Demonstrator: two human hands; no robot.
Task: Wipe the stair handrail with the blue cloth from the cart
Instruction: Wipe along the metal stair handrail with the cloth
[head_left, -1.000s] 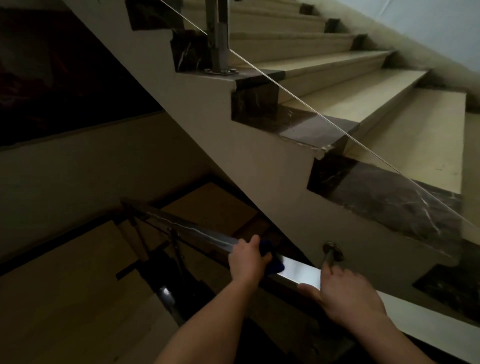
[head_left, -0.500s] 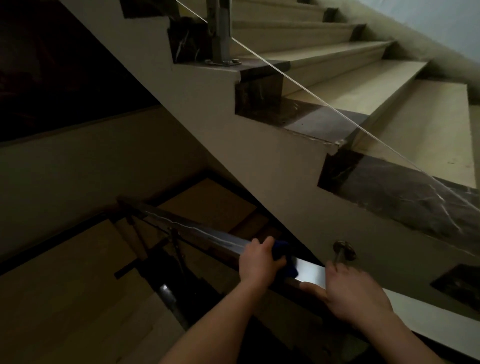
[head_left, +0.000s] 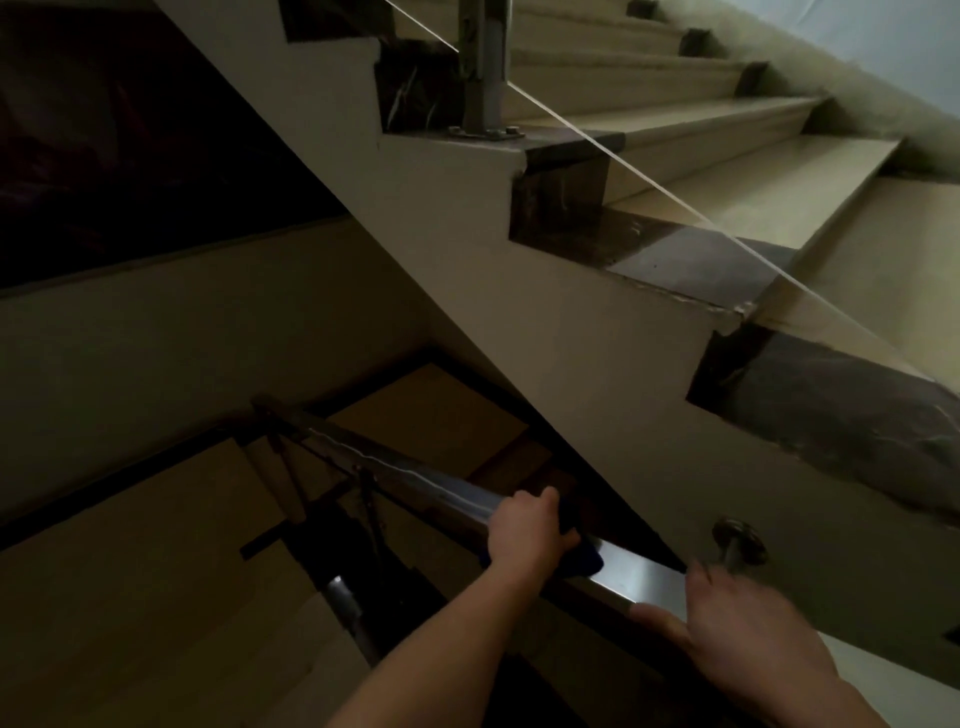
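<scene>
1. We see beige stair treads climbing toward the far right, with dark marble risers at their ends.
2. A metal post stands bolted to a far step.
3. A glass panel's edge slants down to the right from that post.
4. A round metal mount sits on the stair's side wall, near right.
5. Beige floor tiles lie below, near left.
</scene>
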